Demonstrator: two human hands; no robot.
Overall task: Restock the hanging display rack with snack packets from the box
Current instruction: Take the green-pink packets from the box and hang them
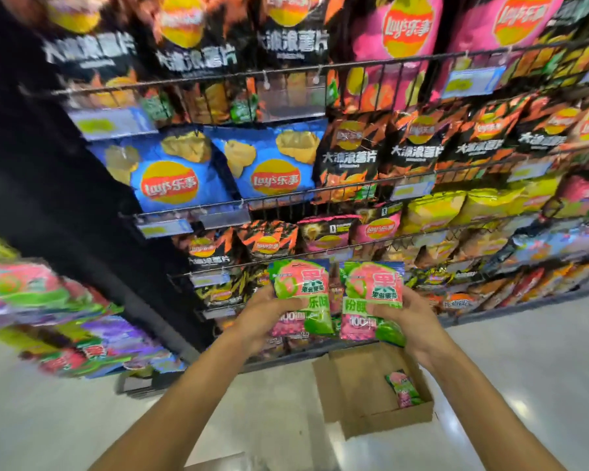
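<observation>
Held only by pinching fingers, either glossy packet could slip or bump the crowded chip bags on the black wire shelf rack (320,195) beyond. The left hand (266,312) grips one green-and-pink foil snack packet (303,294); the right hand (402,317) grips a matching second packet (371,297) just beside it. The open brown cardboard box (361,389), holding one more packet (403,389), sits on the floor below the right hand.

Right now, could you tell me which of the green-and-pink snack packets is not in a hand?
The packet lying in the cardboard box on the floor; the other two are held up, one per hand.
</observation>
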